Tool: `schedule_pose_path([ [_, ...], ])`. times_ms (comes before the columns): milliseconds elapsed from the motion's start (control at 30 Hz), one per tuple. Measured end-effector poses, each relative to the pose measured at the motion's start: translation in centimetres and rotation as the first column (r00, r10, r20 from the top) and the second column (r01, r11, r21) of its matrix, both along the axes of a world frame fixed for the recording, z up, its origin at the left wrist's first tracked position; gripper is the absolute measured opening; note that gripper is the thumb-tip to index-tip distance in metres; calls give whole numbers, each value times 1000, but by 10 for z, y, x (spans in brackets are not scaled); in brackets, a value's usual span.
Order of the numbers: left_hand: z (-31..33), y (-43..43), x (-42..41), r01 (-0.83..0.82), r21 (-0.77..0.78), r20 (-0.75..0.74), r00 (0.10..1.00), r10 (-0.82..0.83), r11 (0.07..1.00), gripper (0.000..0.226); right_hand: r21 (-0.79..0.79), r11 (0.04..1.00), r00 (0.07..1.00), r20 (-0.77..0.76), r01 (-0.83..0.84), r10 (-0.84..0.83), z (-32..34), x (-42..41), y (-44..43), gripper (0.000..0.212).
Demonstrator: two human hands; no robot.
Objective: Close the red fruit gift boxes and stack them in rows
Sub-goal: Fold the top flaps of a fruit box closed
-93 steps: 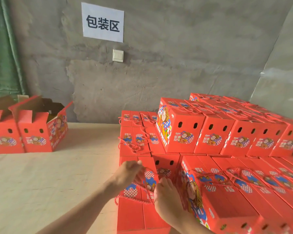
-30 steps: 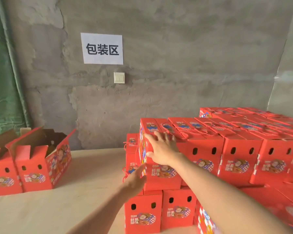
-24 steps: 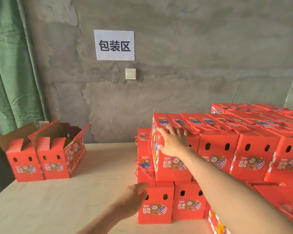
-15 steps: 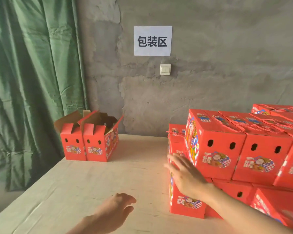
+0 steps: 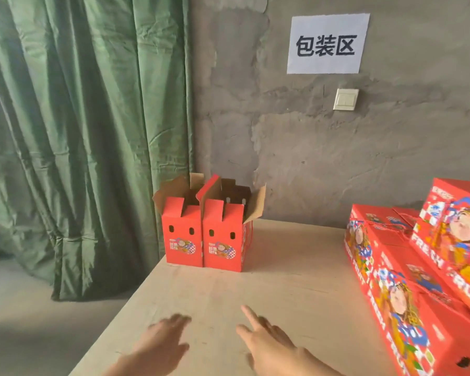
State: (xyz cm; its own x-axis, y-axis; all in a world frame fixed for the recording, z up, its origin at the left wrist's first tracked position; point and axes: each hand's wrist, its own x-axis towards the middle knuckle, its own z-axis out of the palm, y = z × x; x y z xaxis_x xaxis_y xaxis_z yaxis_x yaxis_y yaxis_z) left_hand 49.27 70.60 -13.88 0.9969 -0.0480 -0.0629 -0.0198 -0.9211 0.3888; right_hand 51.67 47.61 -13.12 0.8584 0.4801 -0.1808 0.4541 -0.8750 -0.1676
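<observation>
Two red fruit gift boxes stand side by side at the far left of the table, their top flaps up: the left open box [image 5: 183, 234] and the right open box [image 5: 224, 237]. Closed red boxes are stacked in rows [image 5: 418, 270] along the right side, at least two layers high. My left hand [image 5: 160, 346] and my right hand [image 5: 269, 346] hover low over the table near its front, fingers extended toward the open boxes, holding nothing. Both are well short of them.
The pale wooden table [image 5: 288, 283] stretches between my hands and the open boxes. A green curtain [image 5: 87, 131] hangs at the left, past the table's left edge. A grey wall carries a paper sign [image 5: 327, 44] and a light switch [image 5: 346, 99].
My right hand has left the top box of the stack and both hands have swung left, off the stack. The view has turned left toward the two open boxes.
</observation>
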Motion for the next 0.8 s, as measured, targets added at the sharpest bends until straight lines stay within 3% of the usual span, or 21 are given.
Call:
schedule_pose_path([
  [133,11,40,96,-192,-259,65,974,216,947,49,125,976,973,122,180,-195,10,106,65,54],
  [400,-8,62,212,-68,-314,153,981,122,947,46,147,923,935,-27,355,-355,-11,253,103,52],
  [567,-31,63,266,-134,-351,64,984,166,927,56,113,911,915,21,398,-402,-38,277,110,47],
  [800,-46,46,318,-226,-374,-75,974,213,899,65,102,935,934,77,340,-348,-44,279,101,42],
])
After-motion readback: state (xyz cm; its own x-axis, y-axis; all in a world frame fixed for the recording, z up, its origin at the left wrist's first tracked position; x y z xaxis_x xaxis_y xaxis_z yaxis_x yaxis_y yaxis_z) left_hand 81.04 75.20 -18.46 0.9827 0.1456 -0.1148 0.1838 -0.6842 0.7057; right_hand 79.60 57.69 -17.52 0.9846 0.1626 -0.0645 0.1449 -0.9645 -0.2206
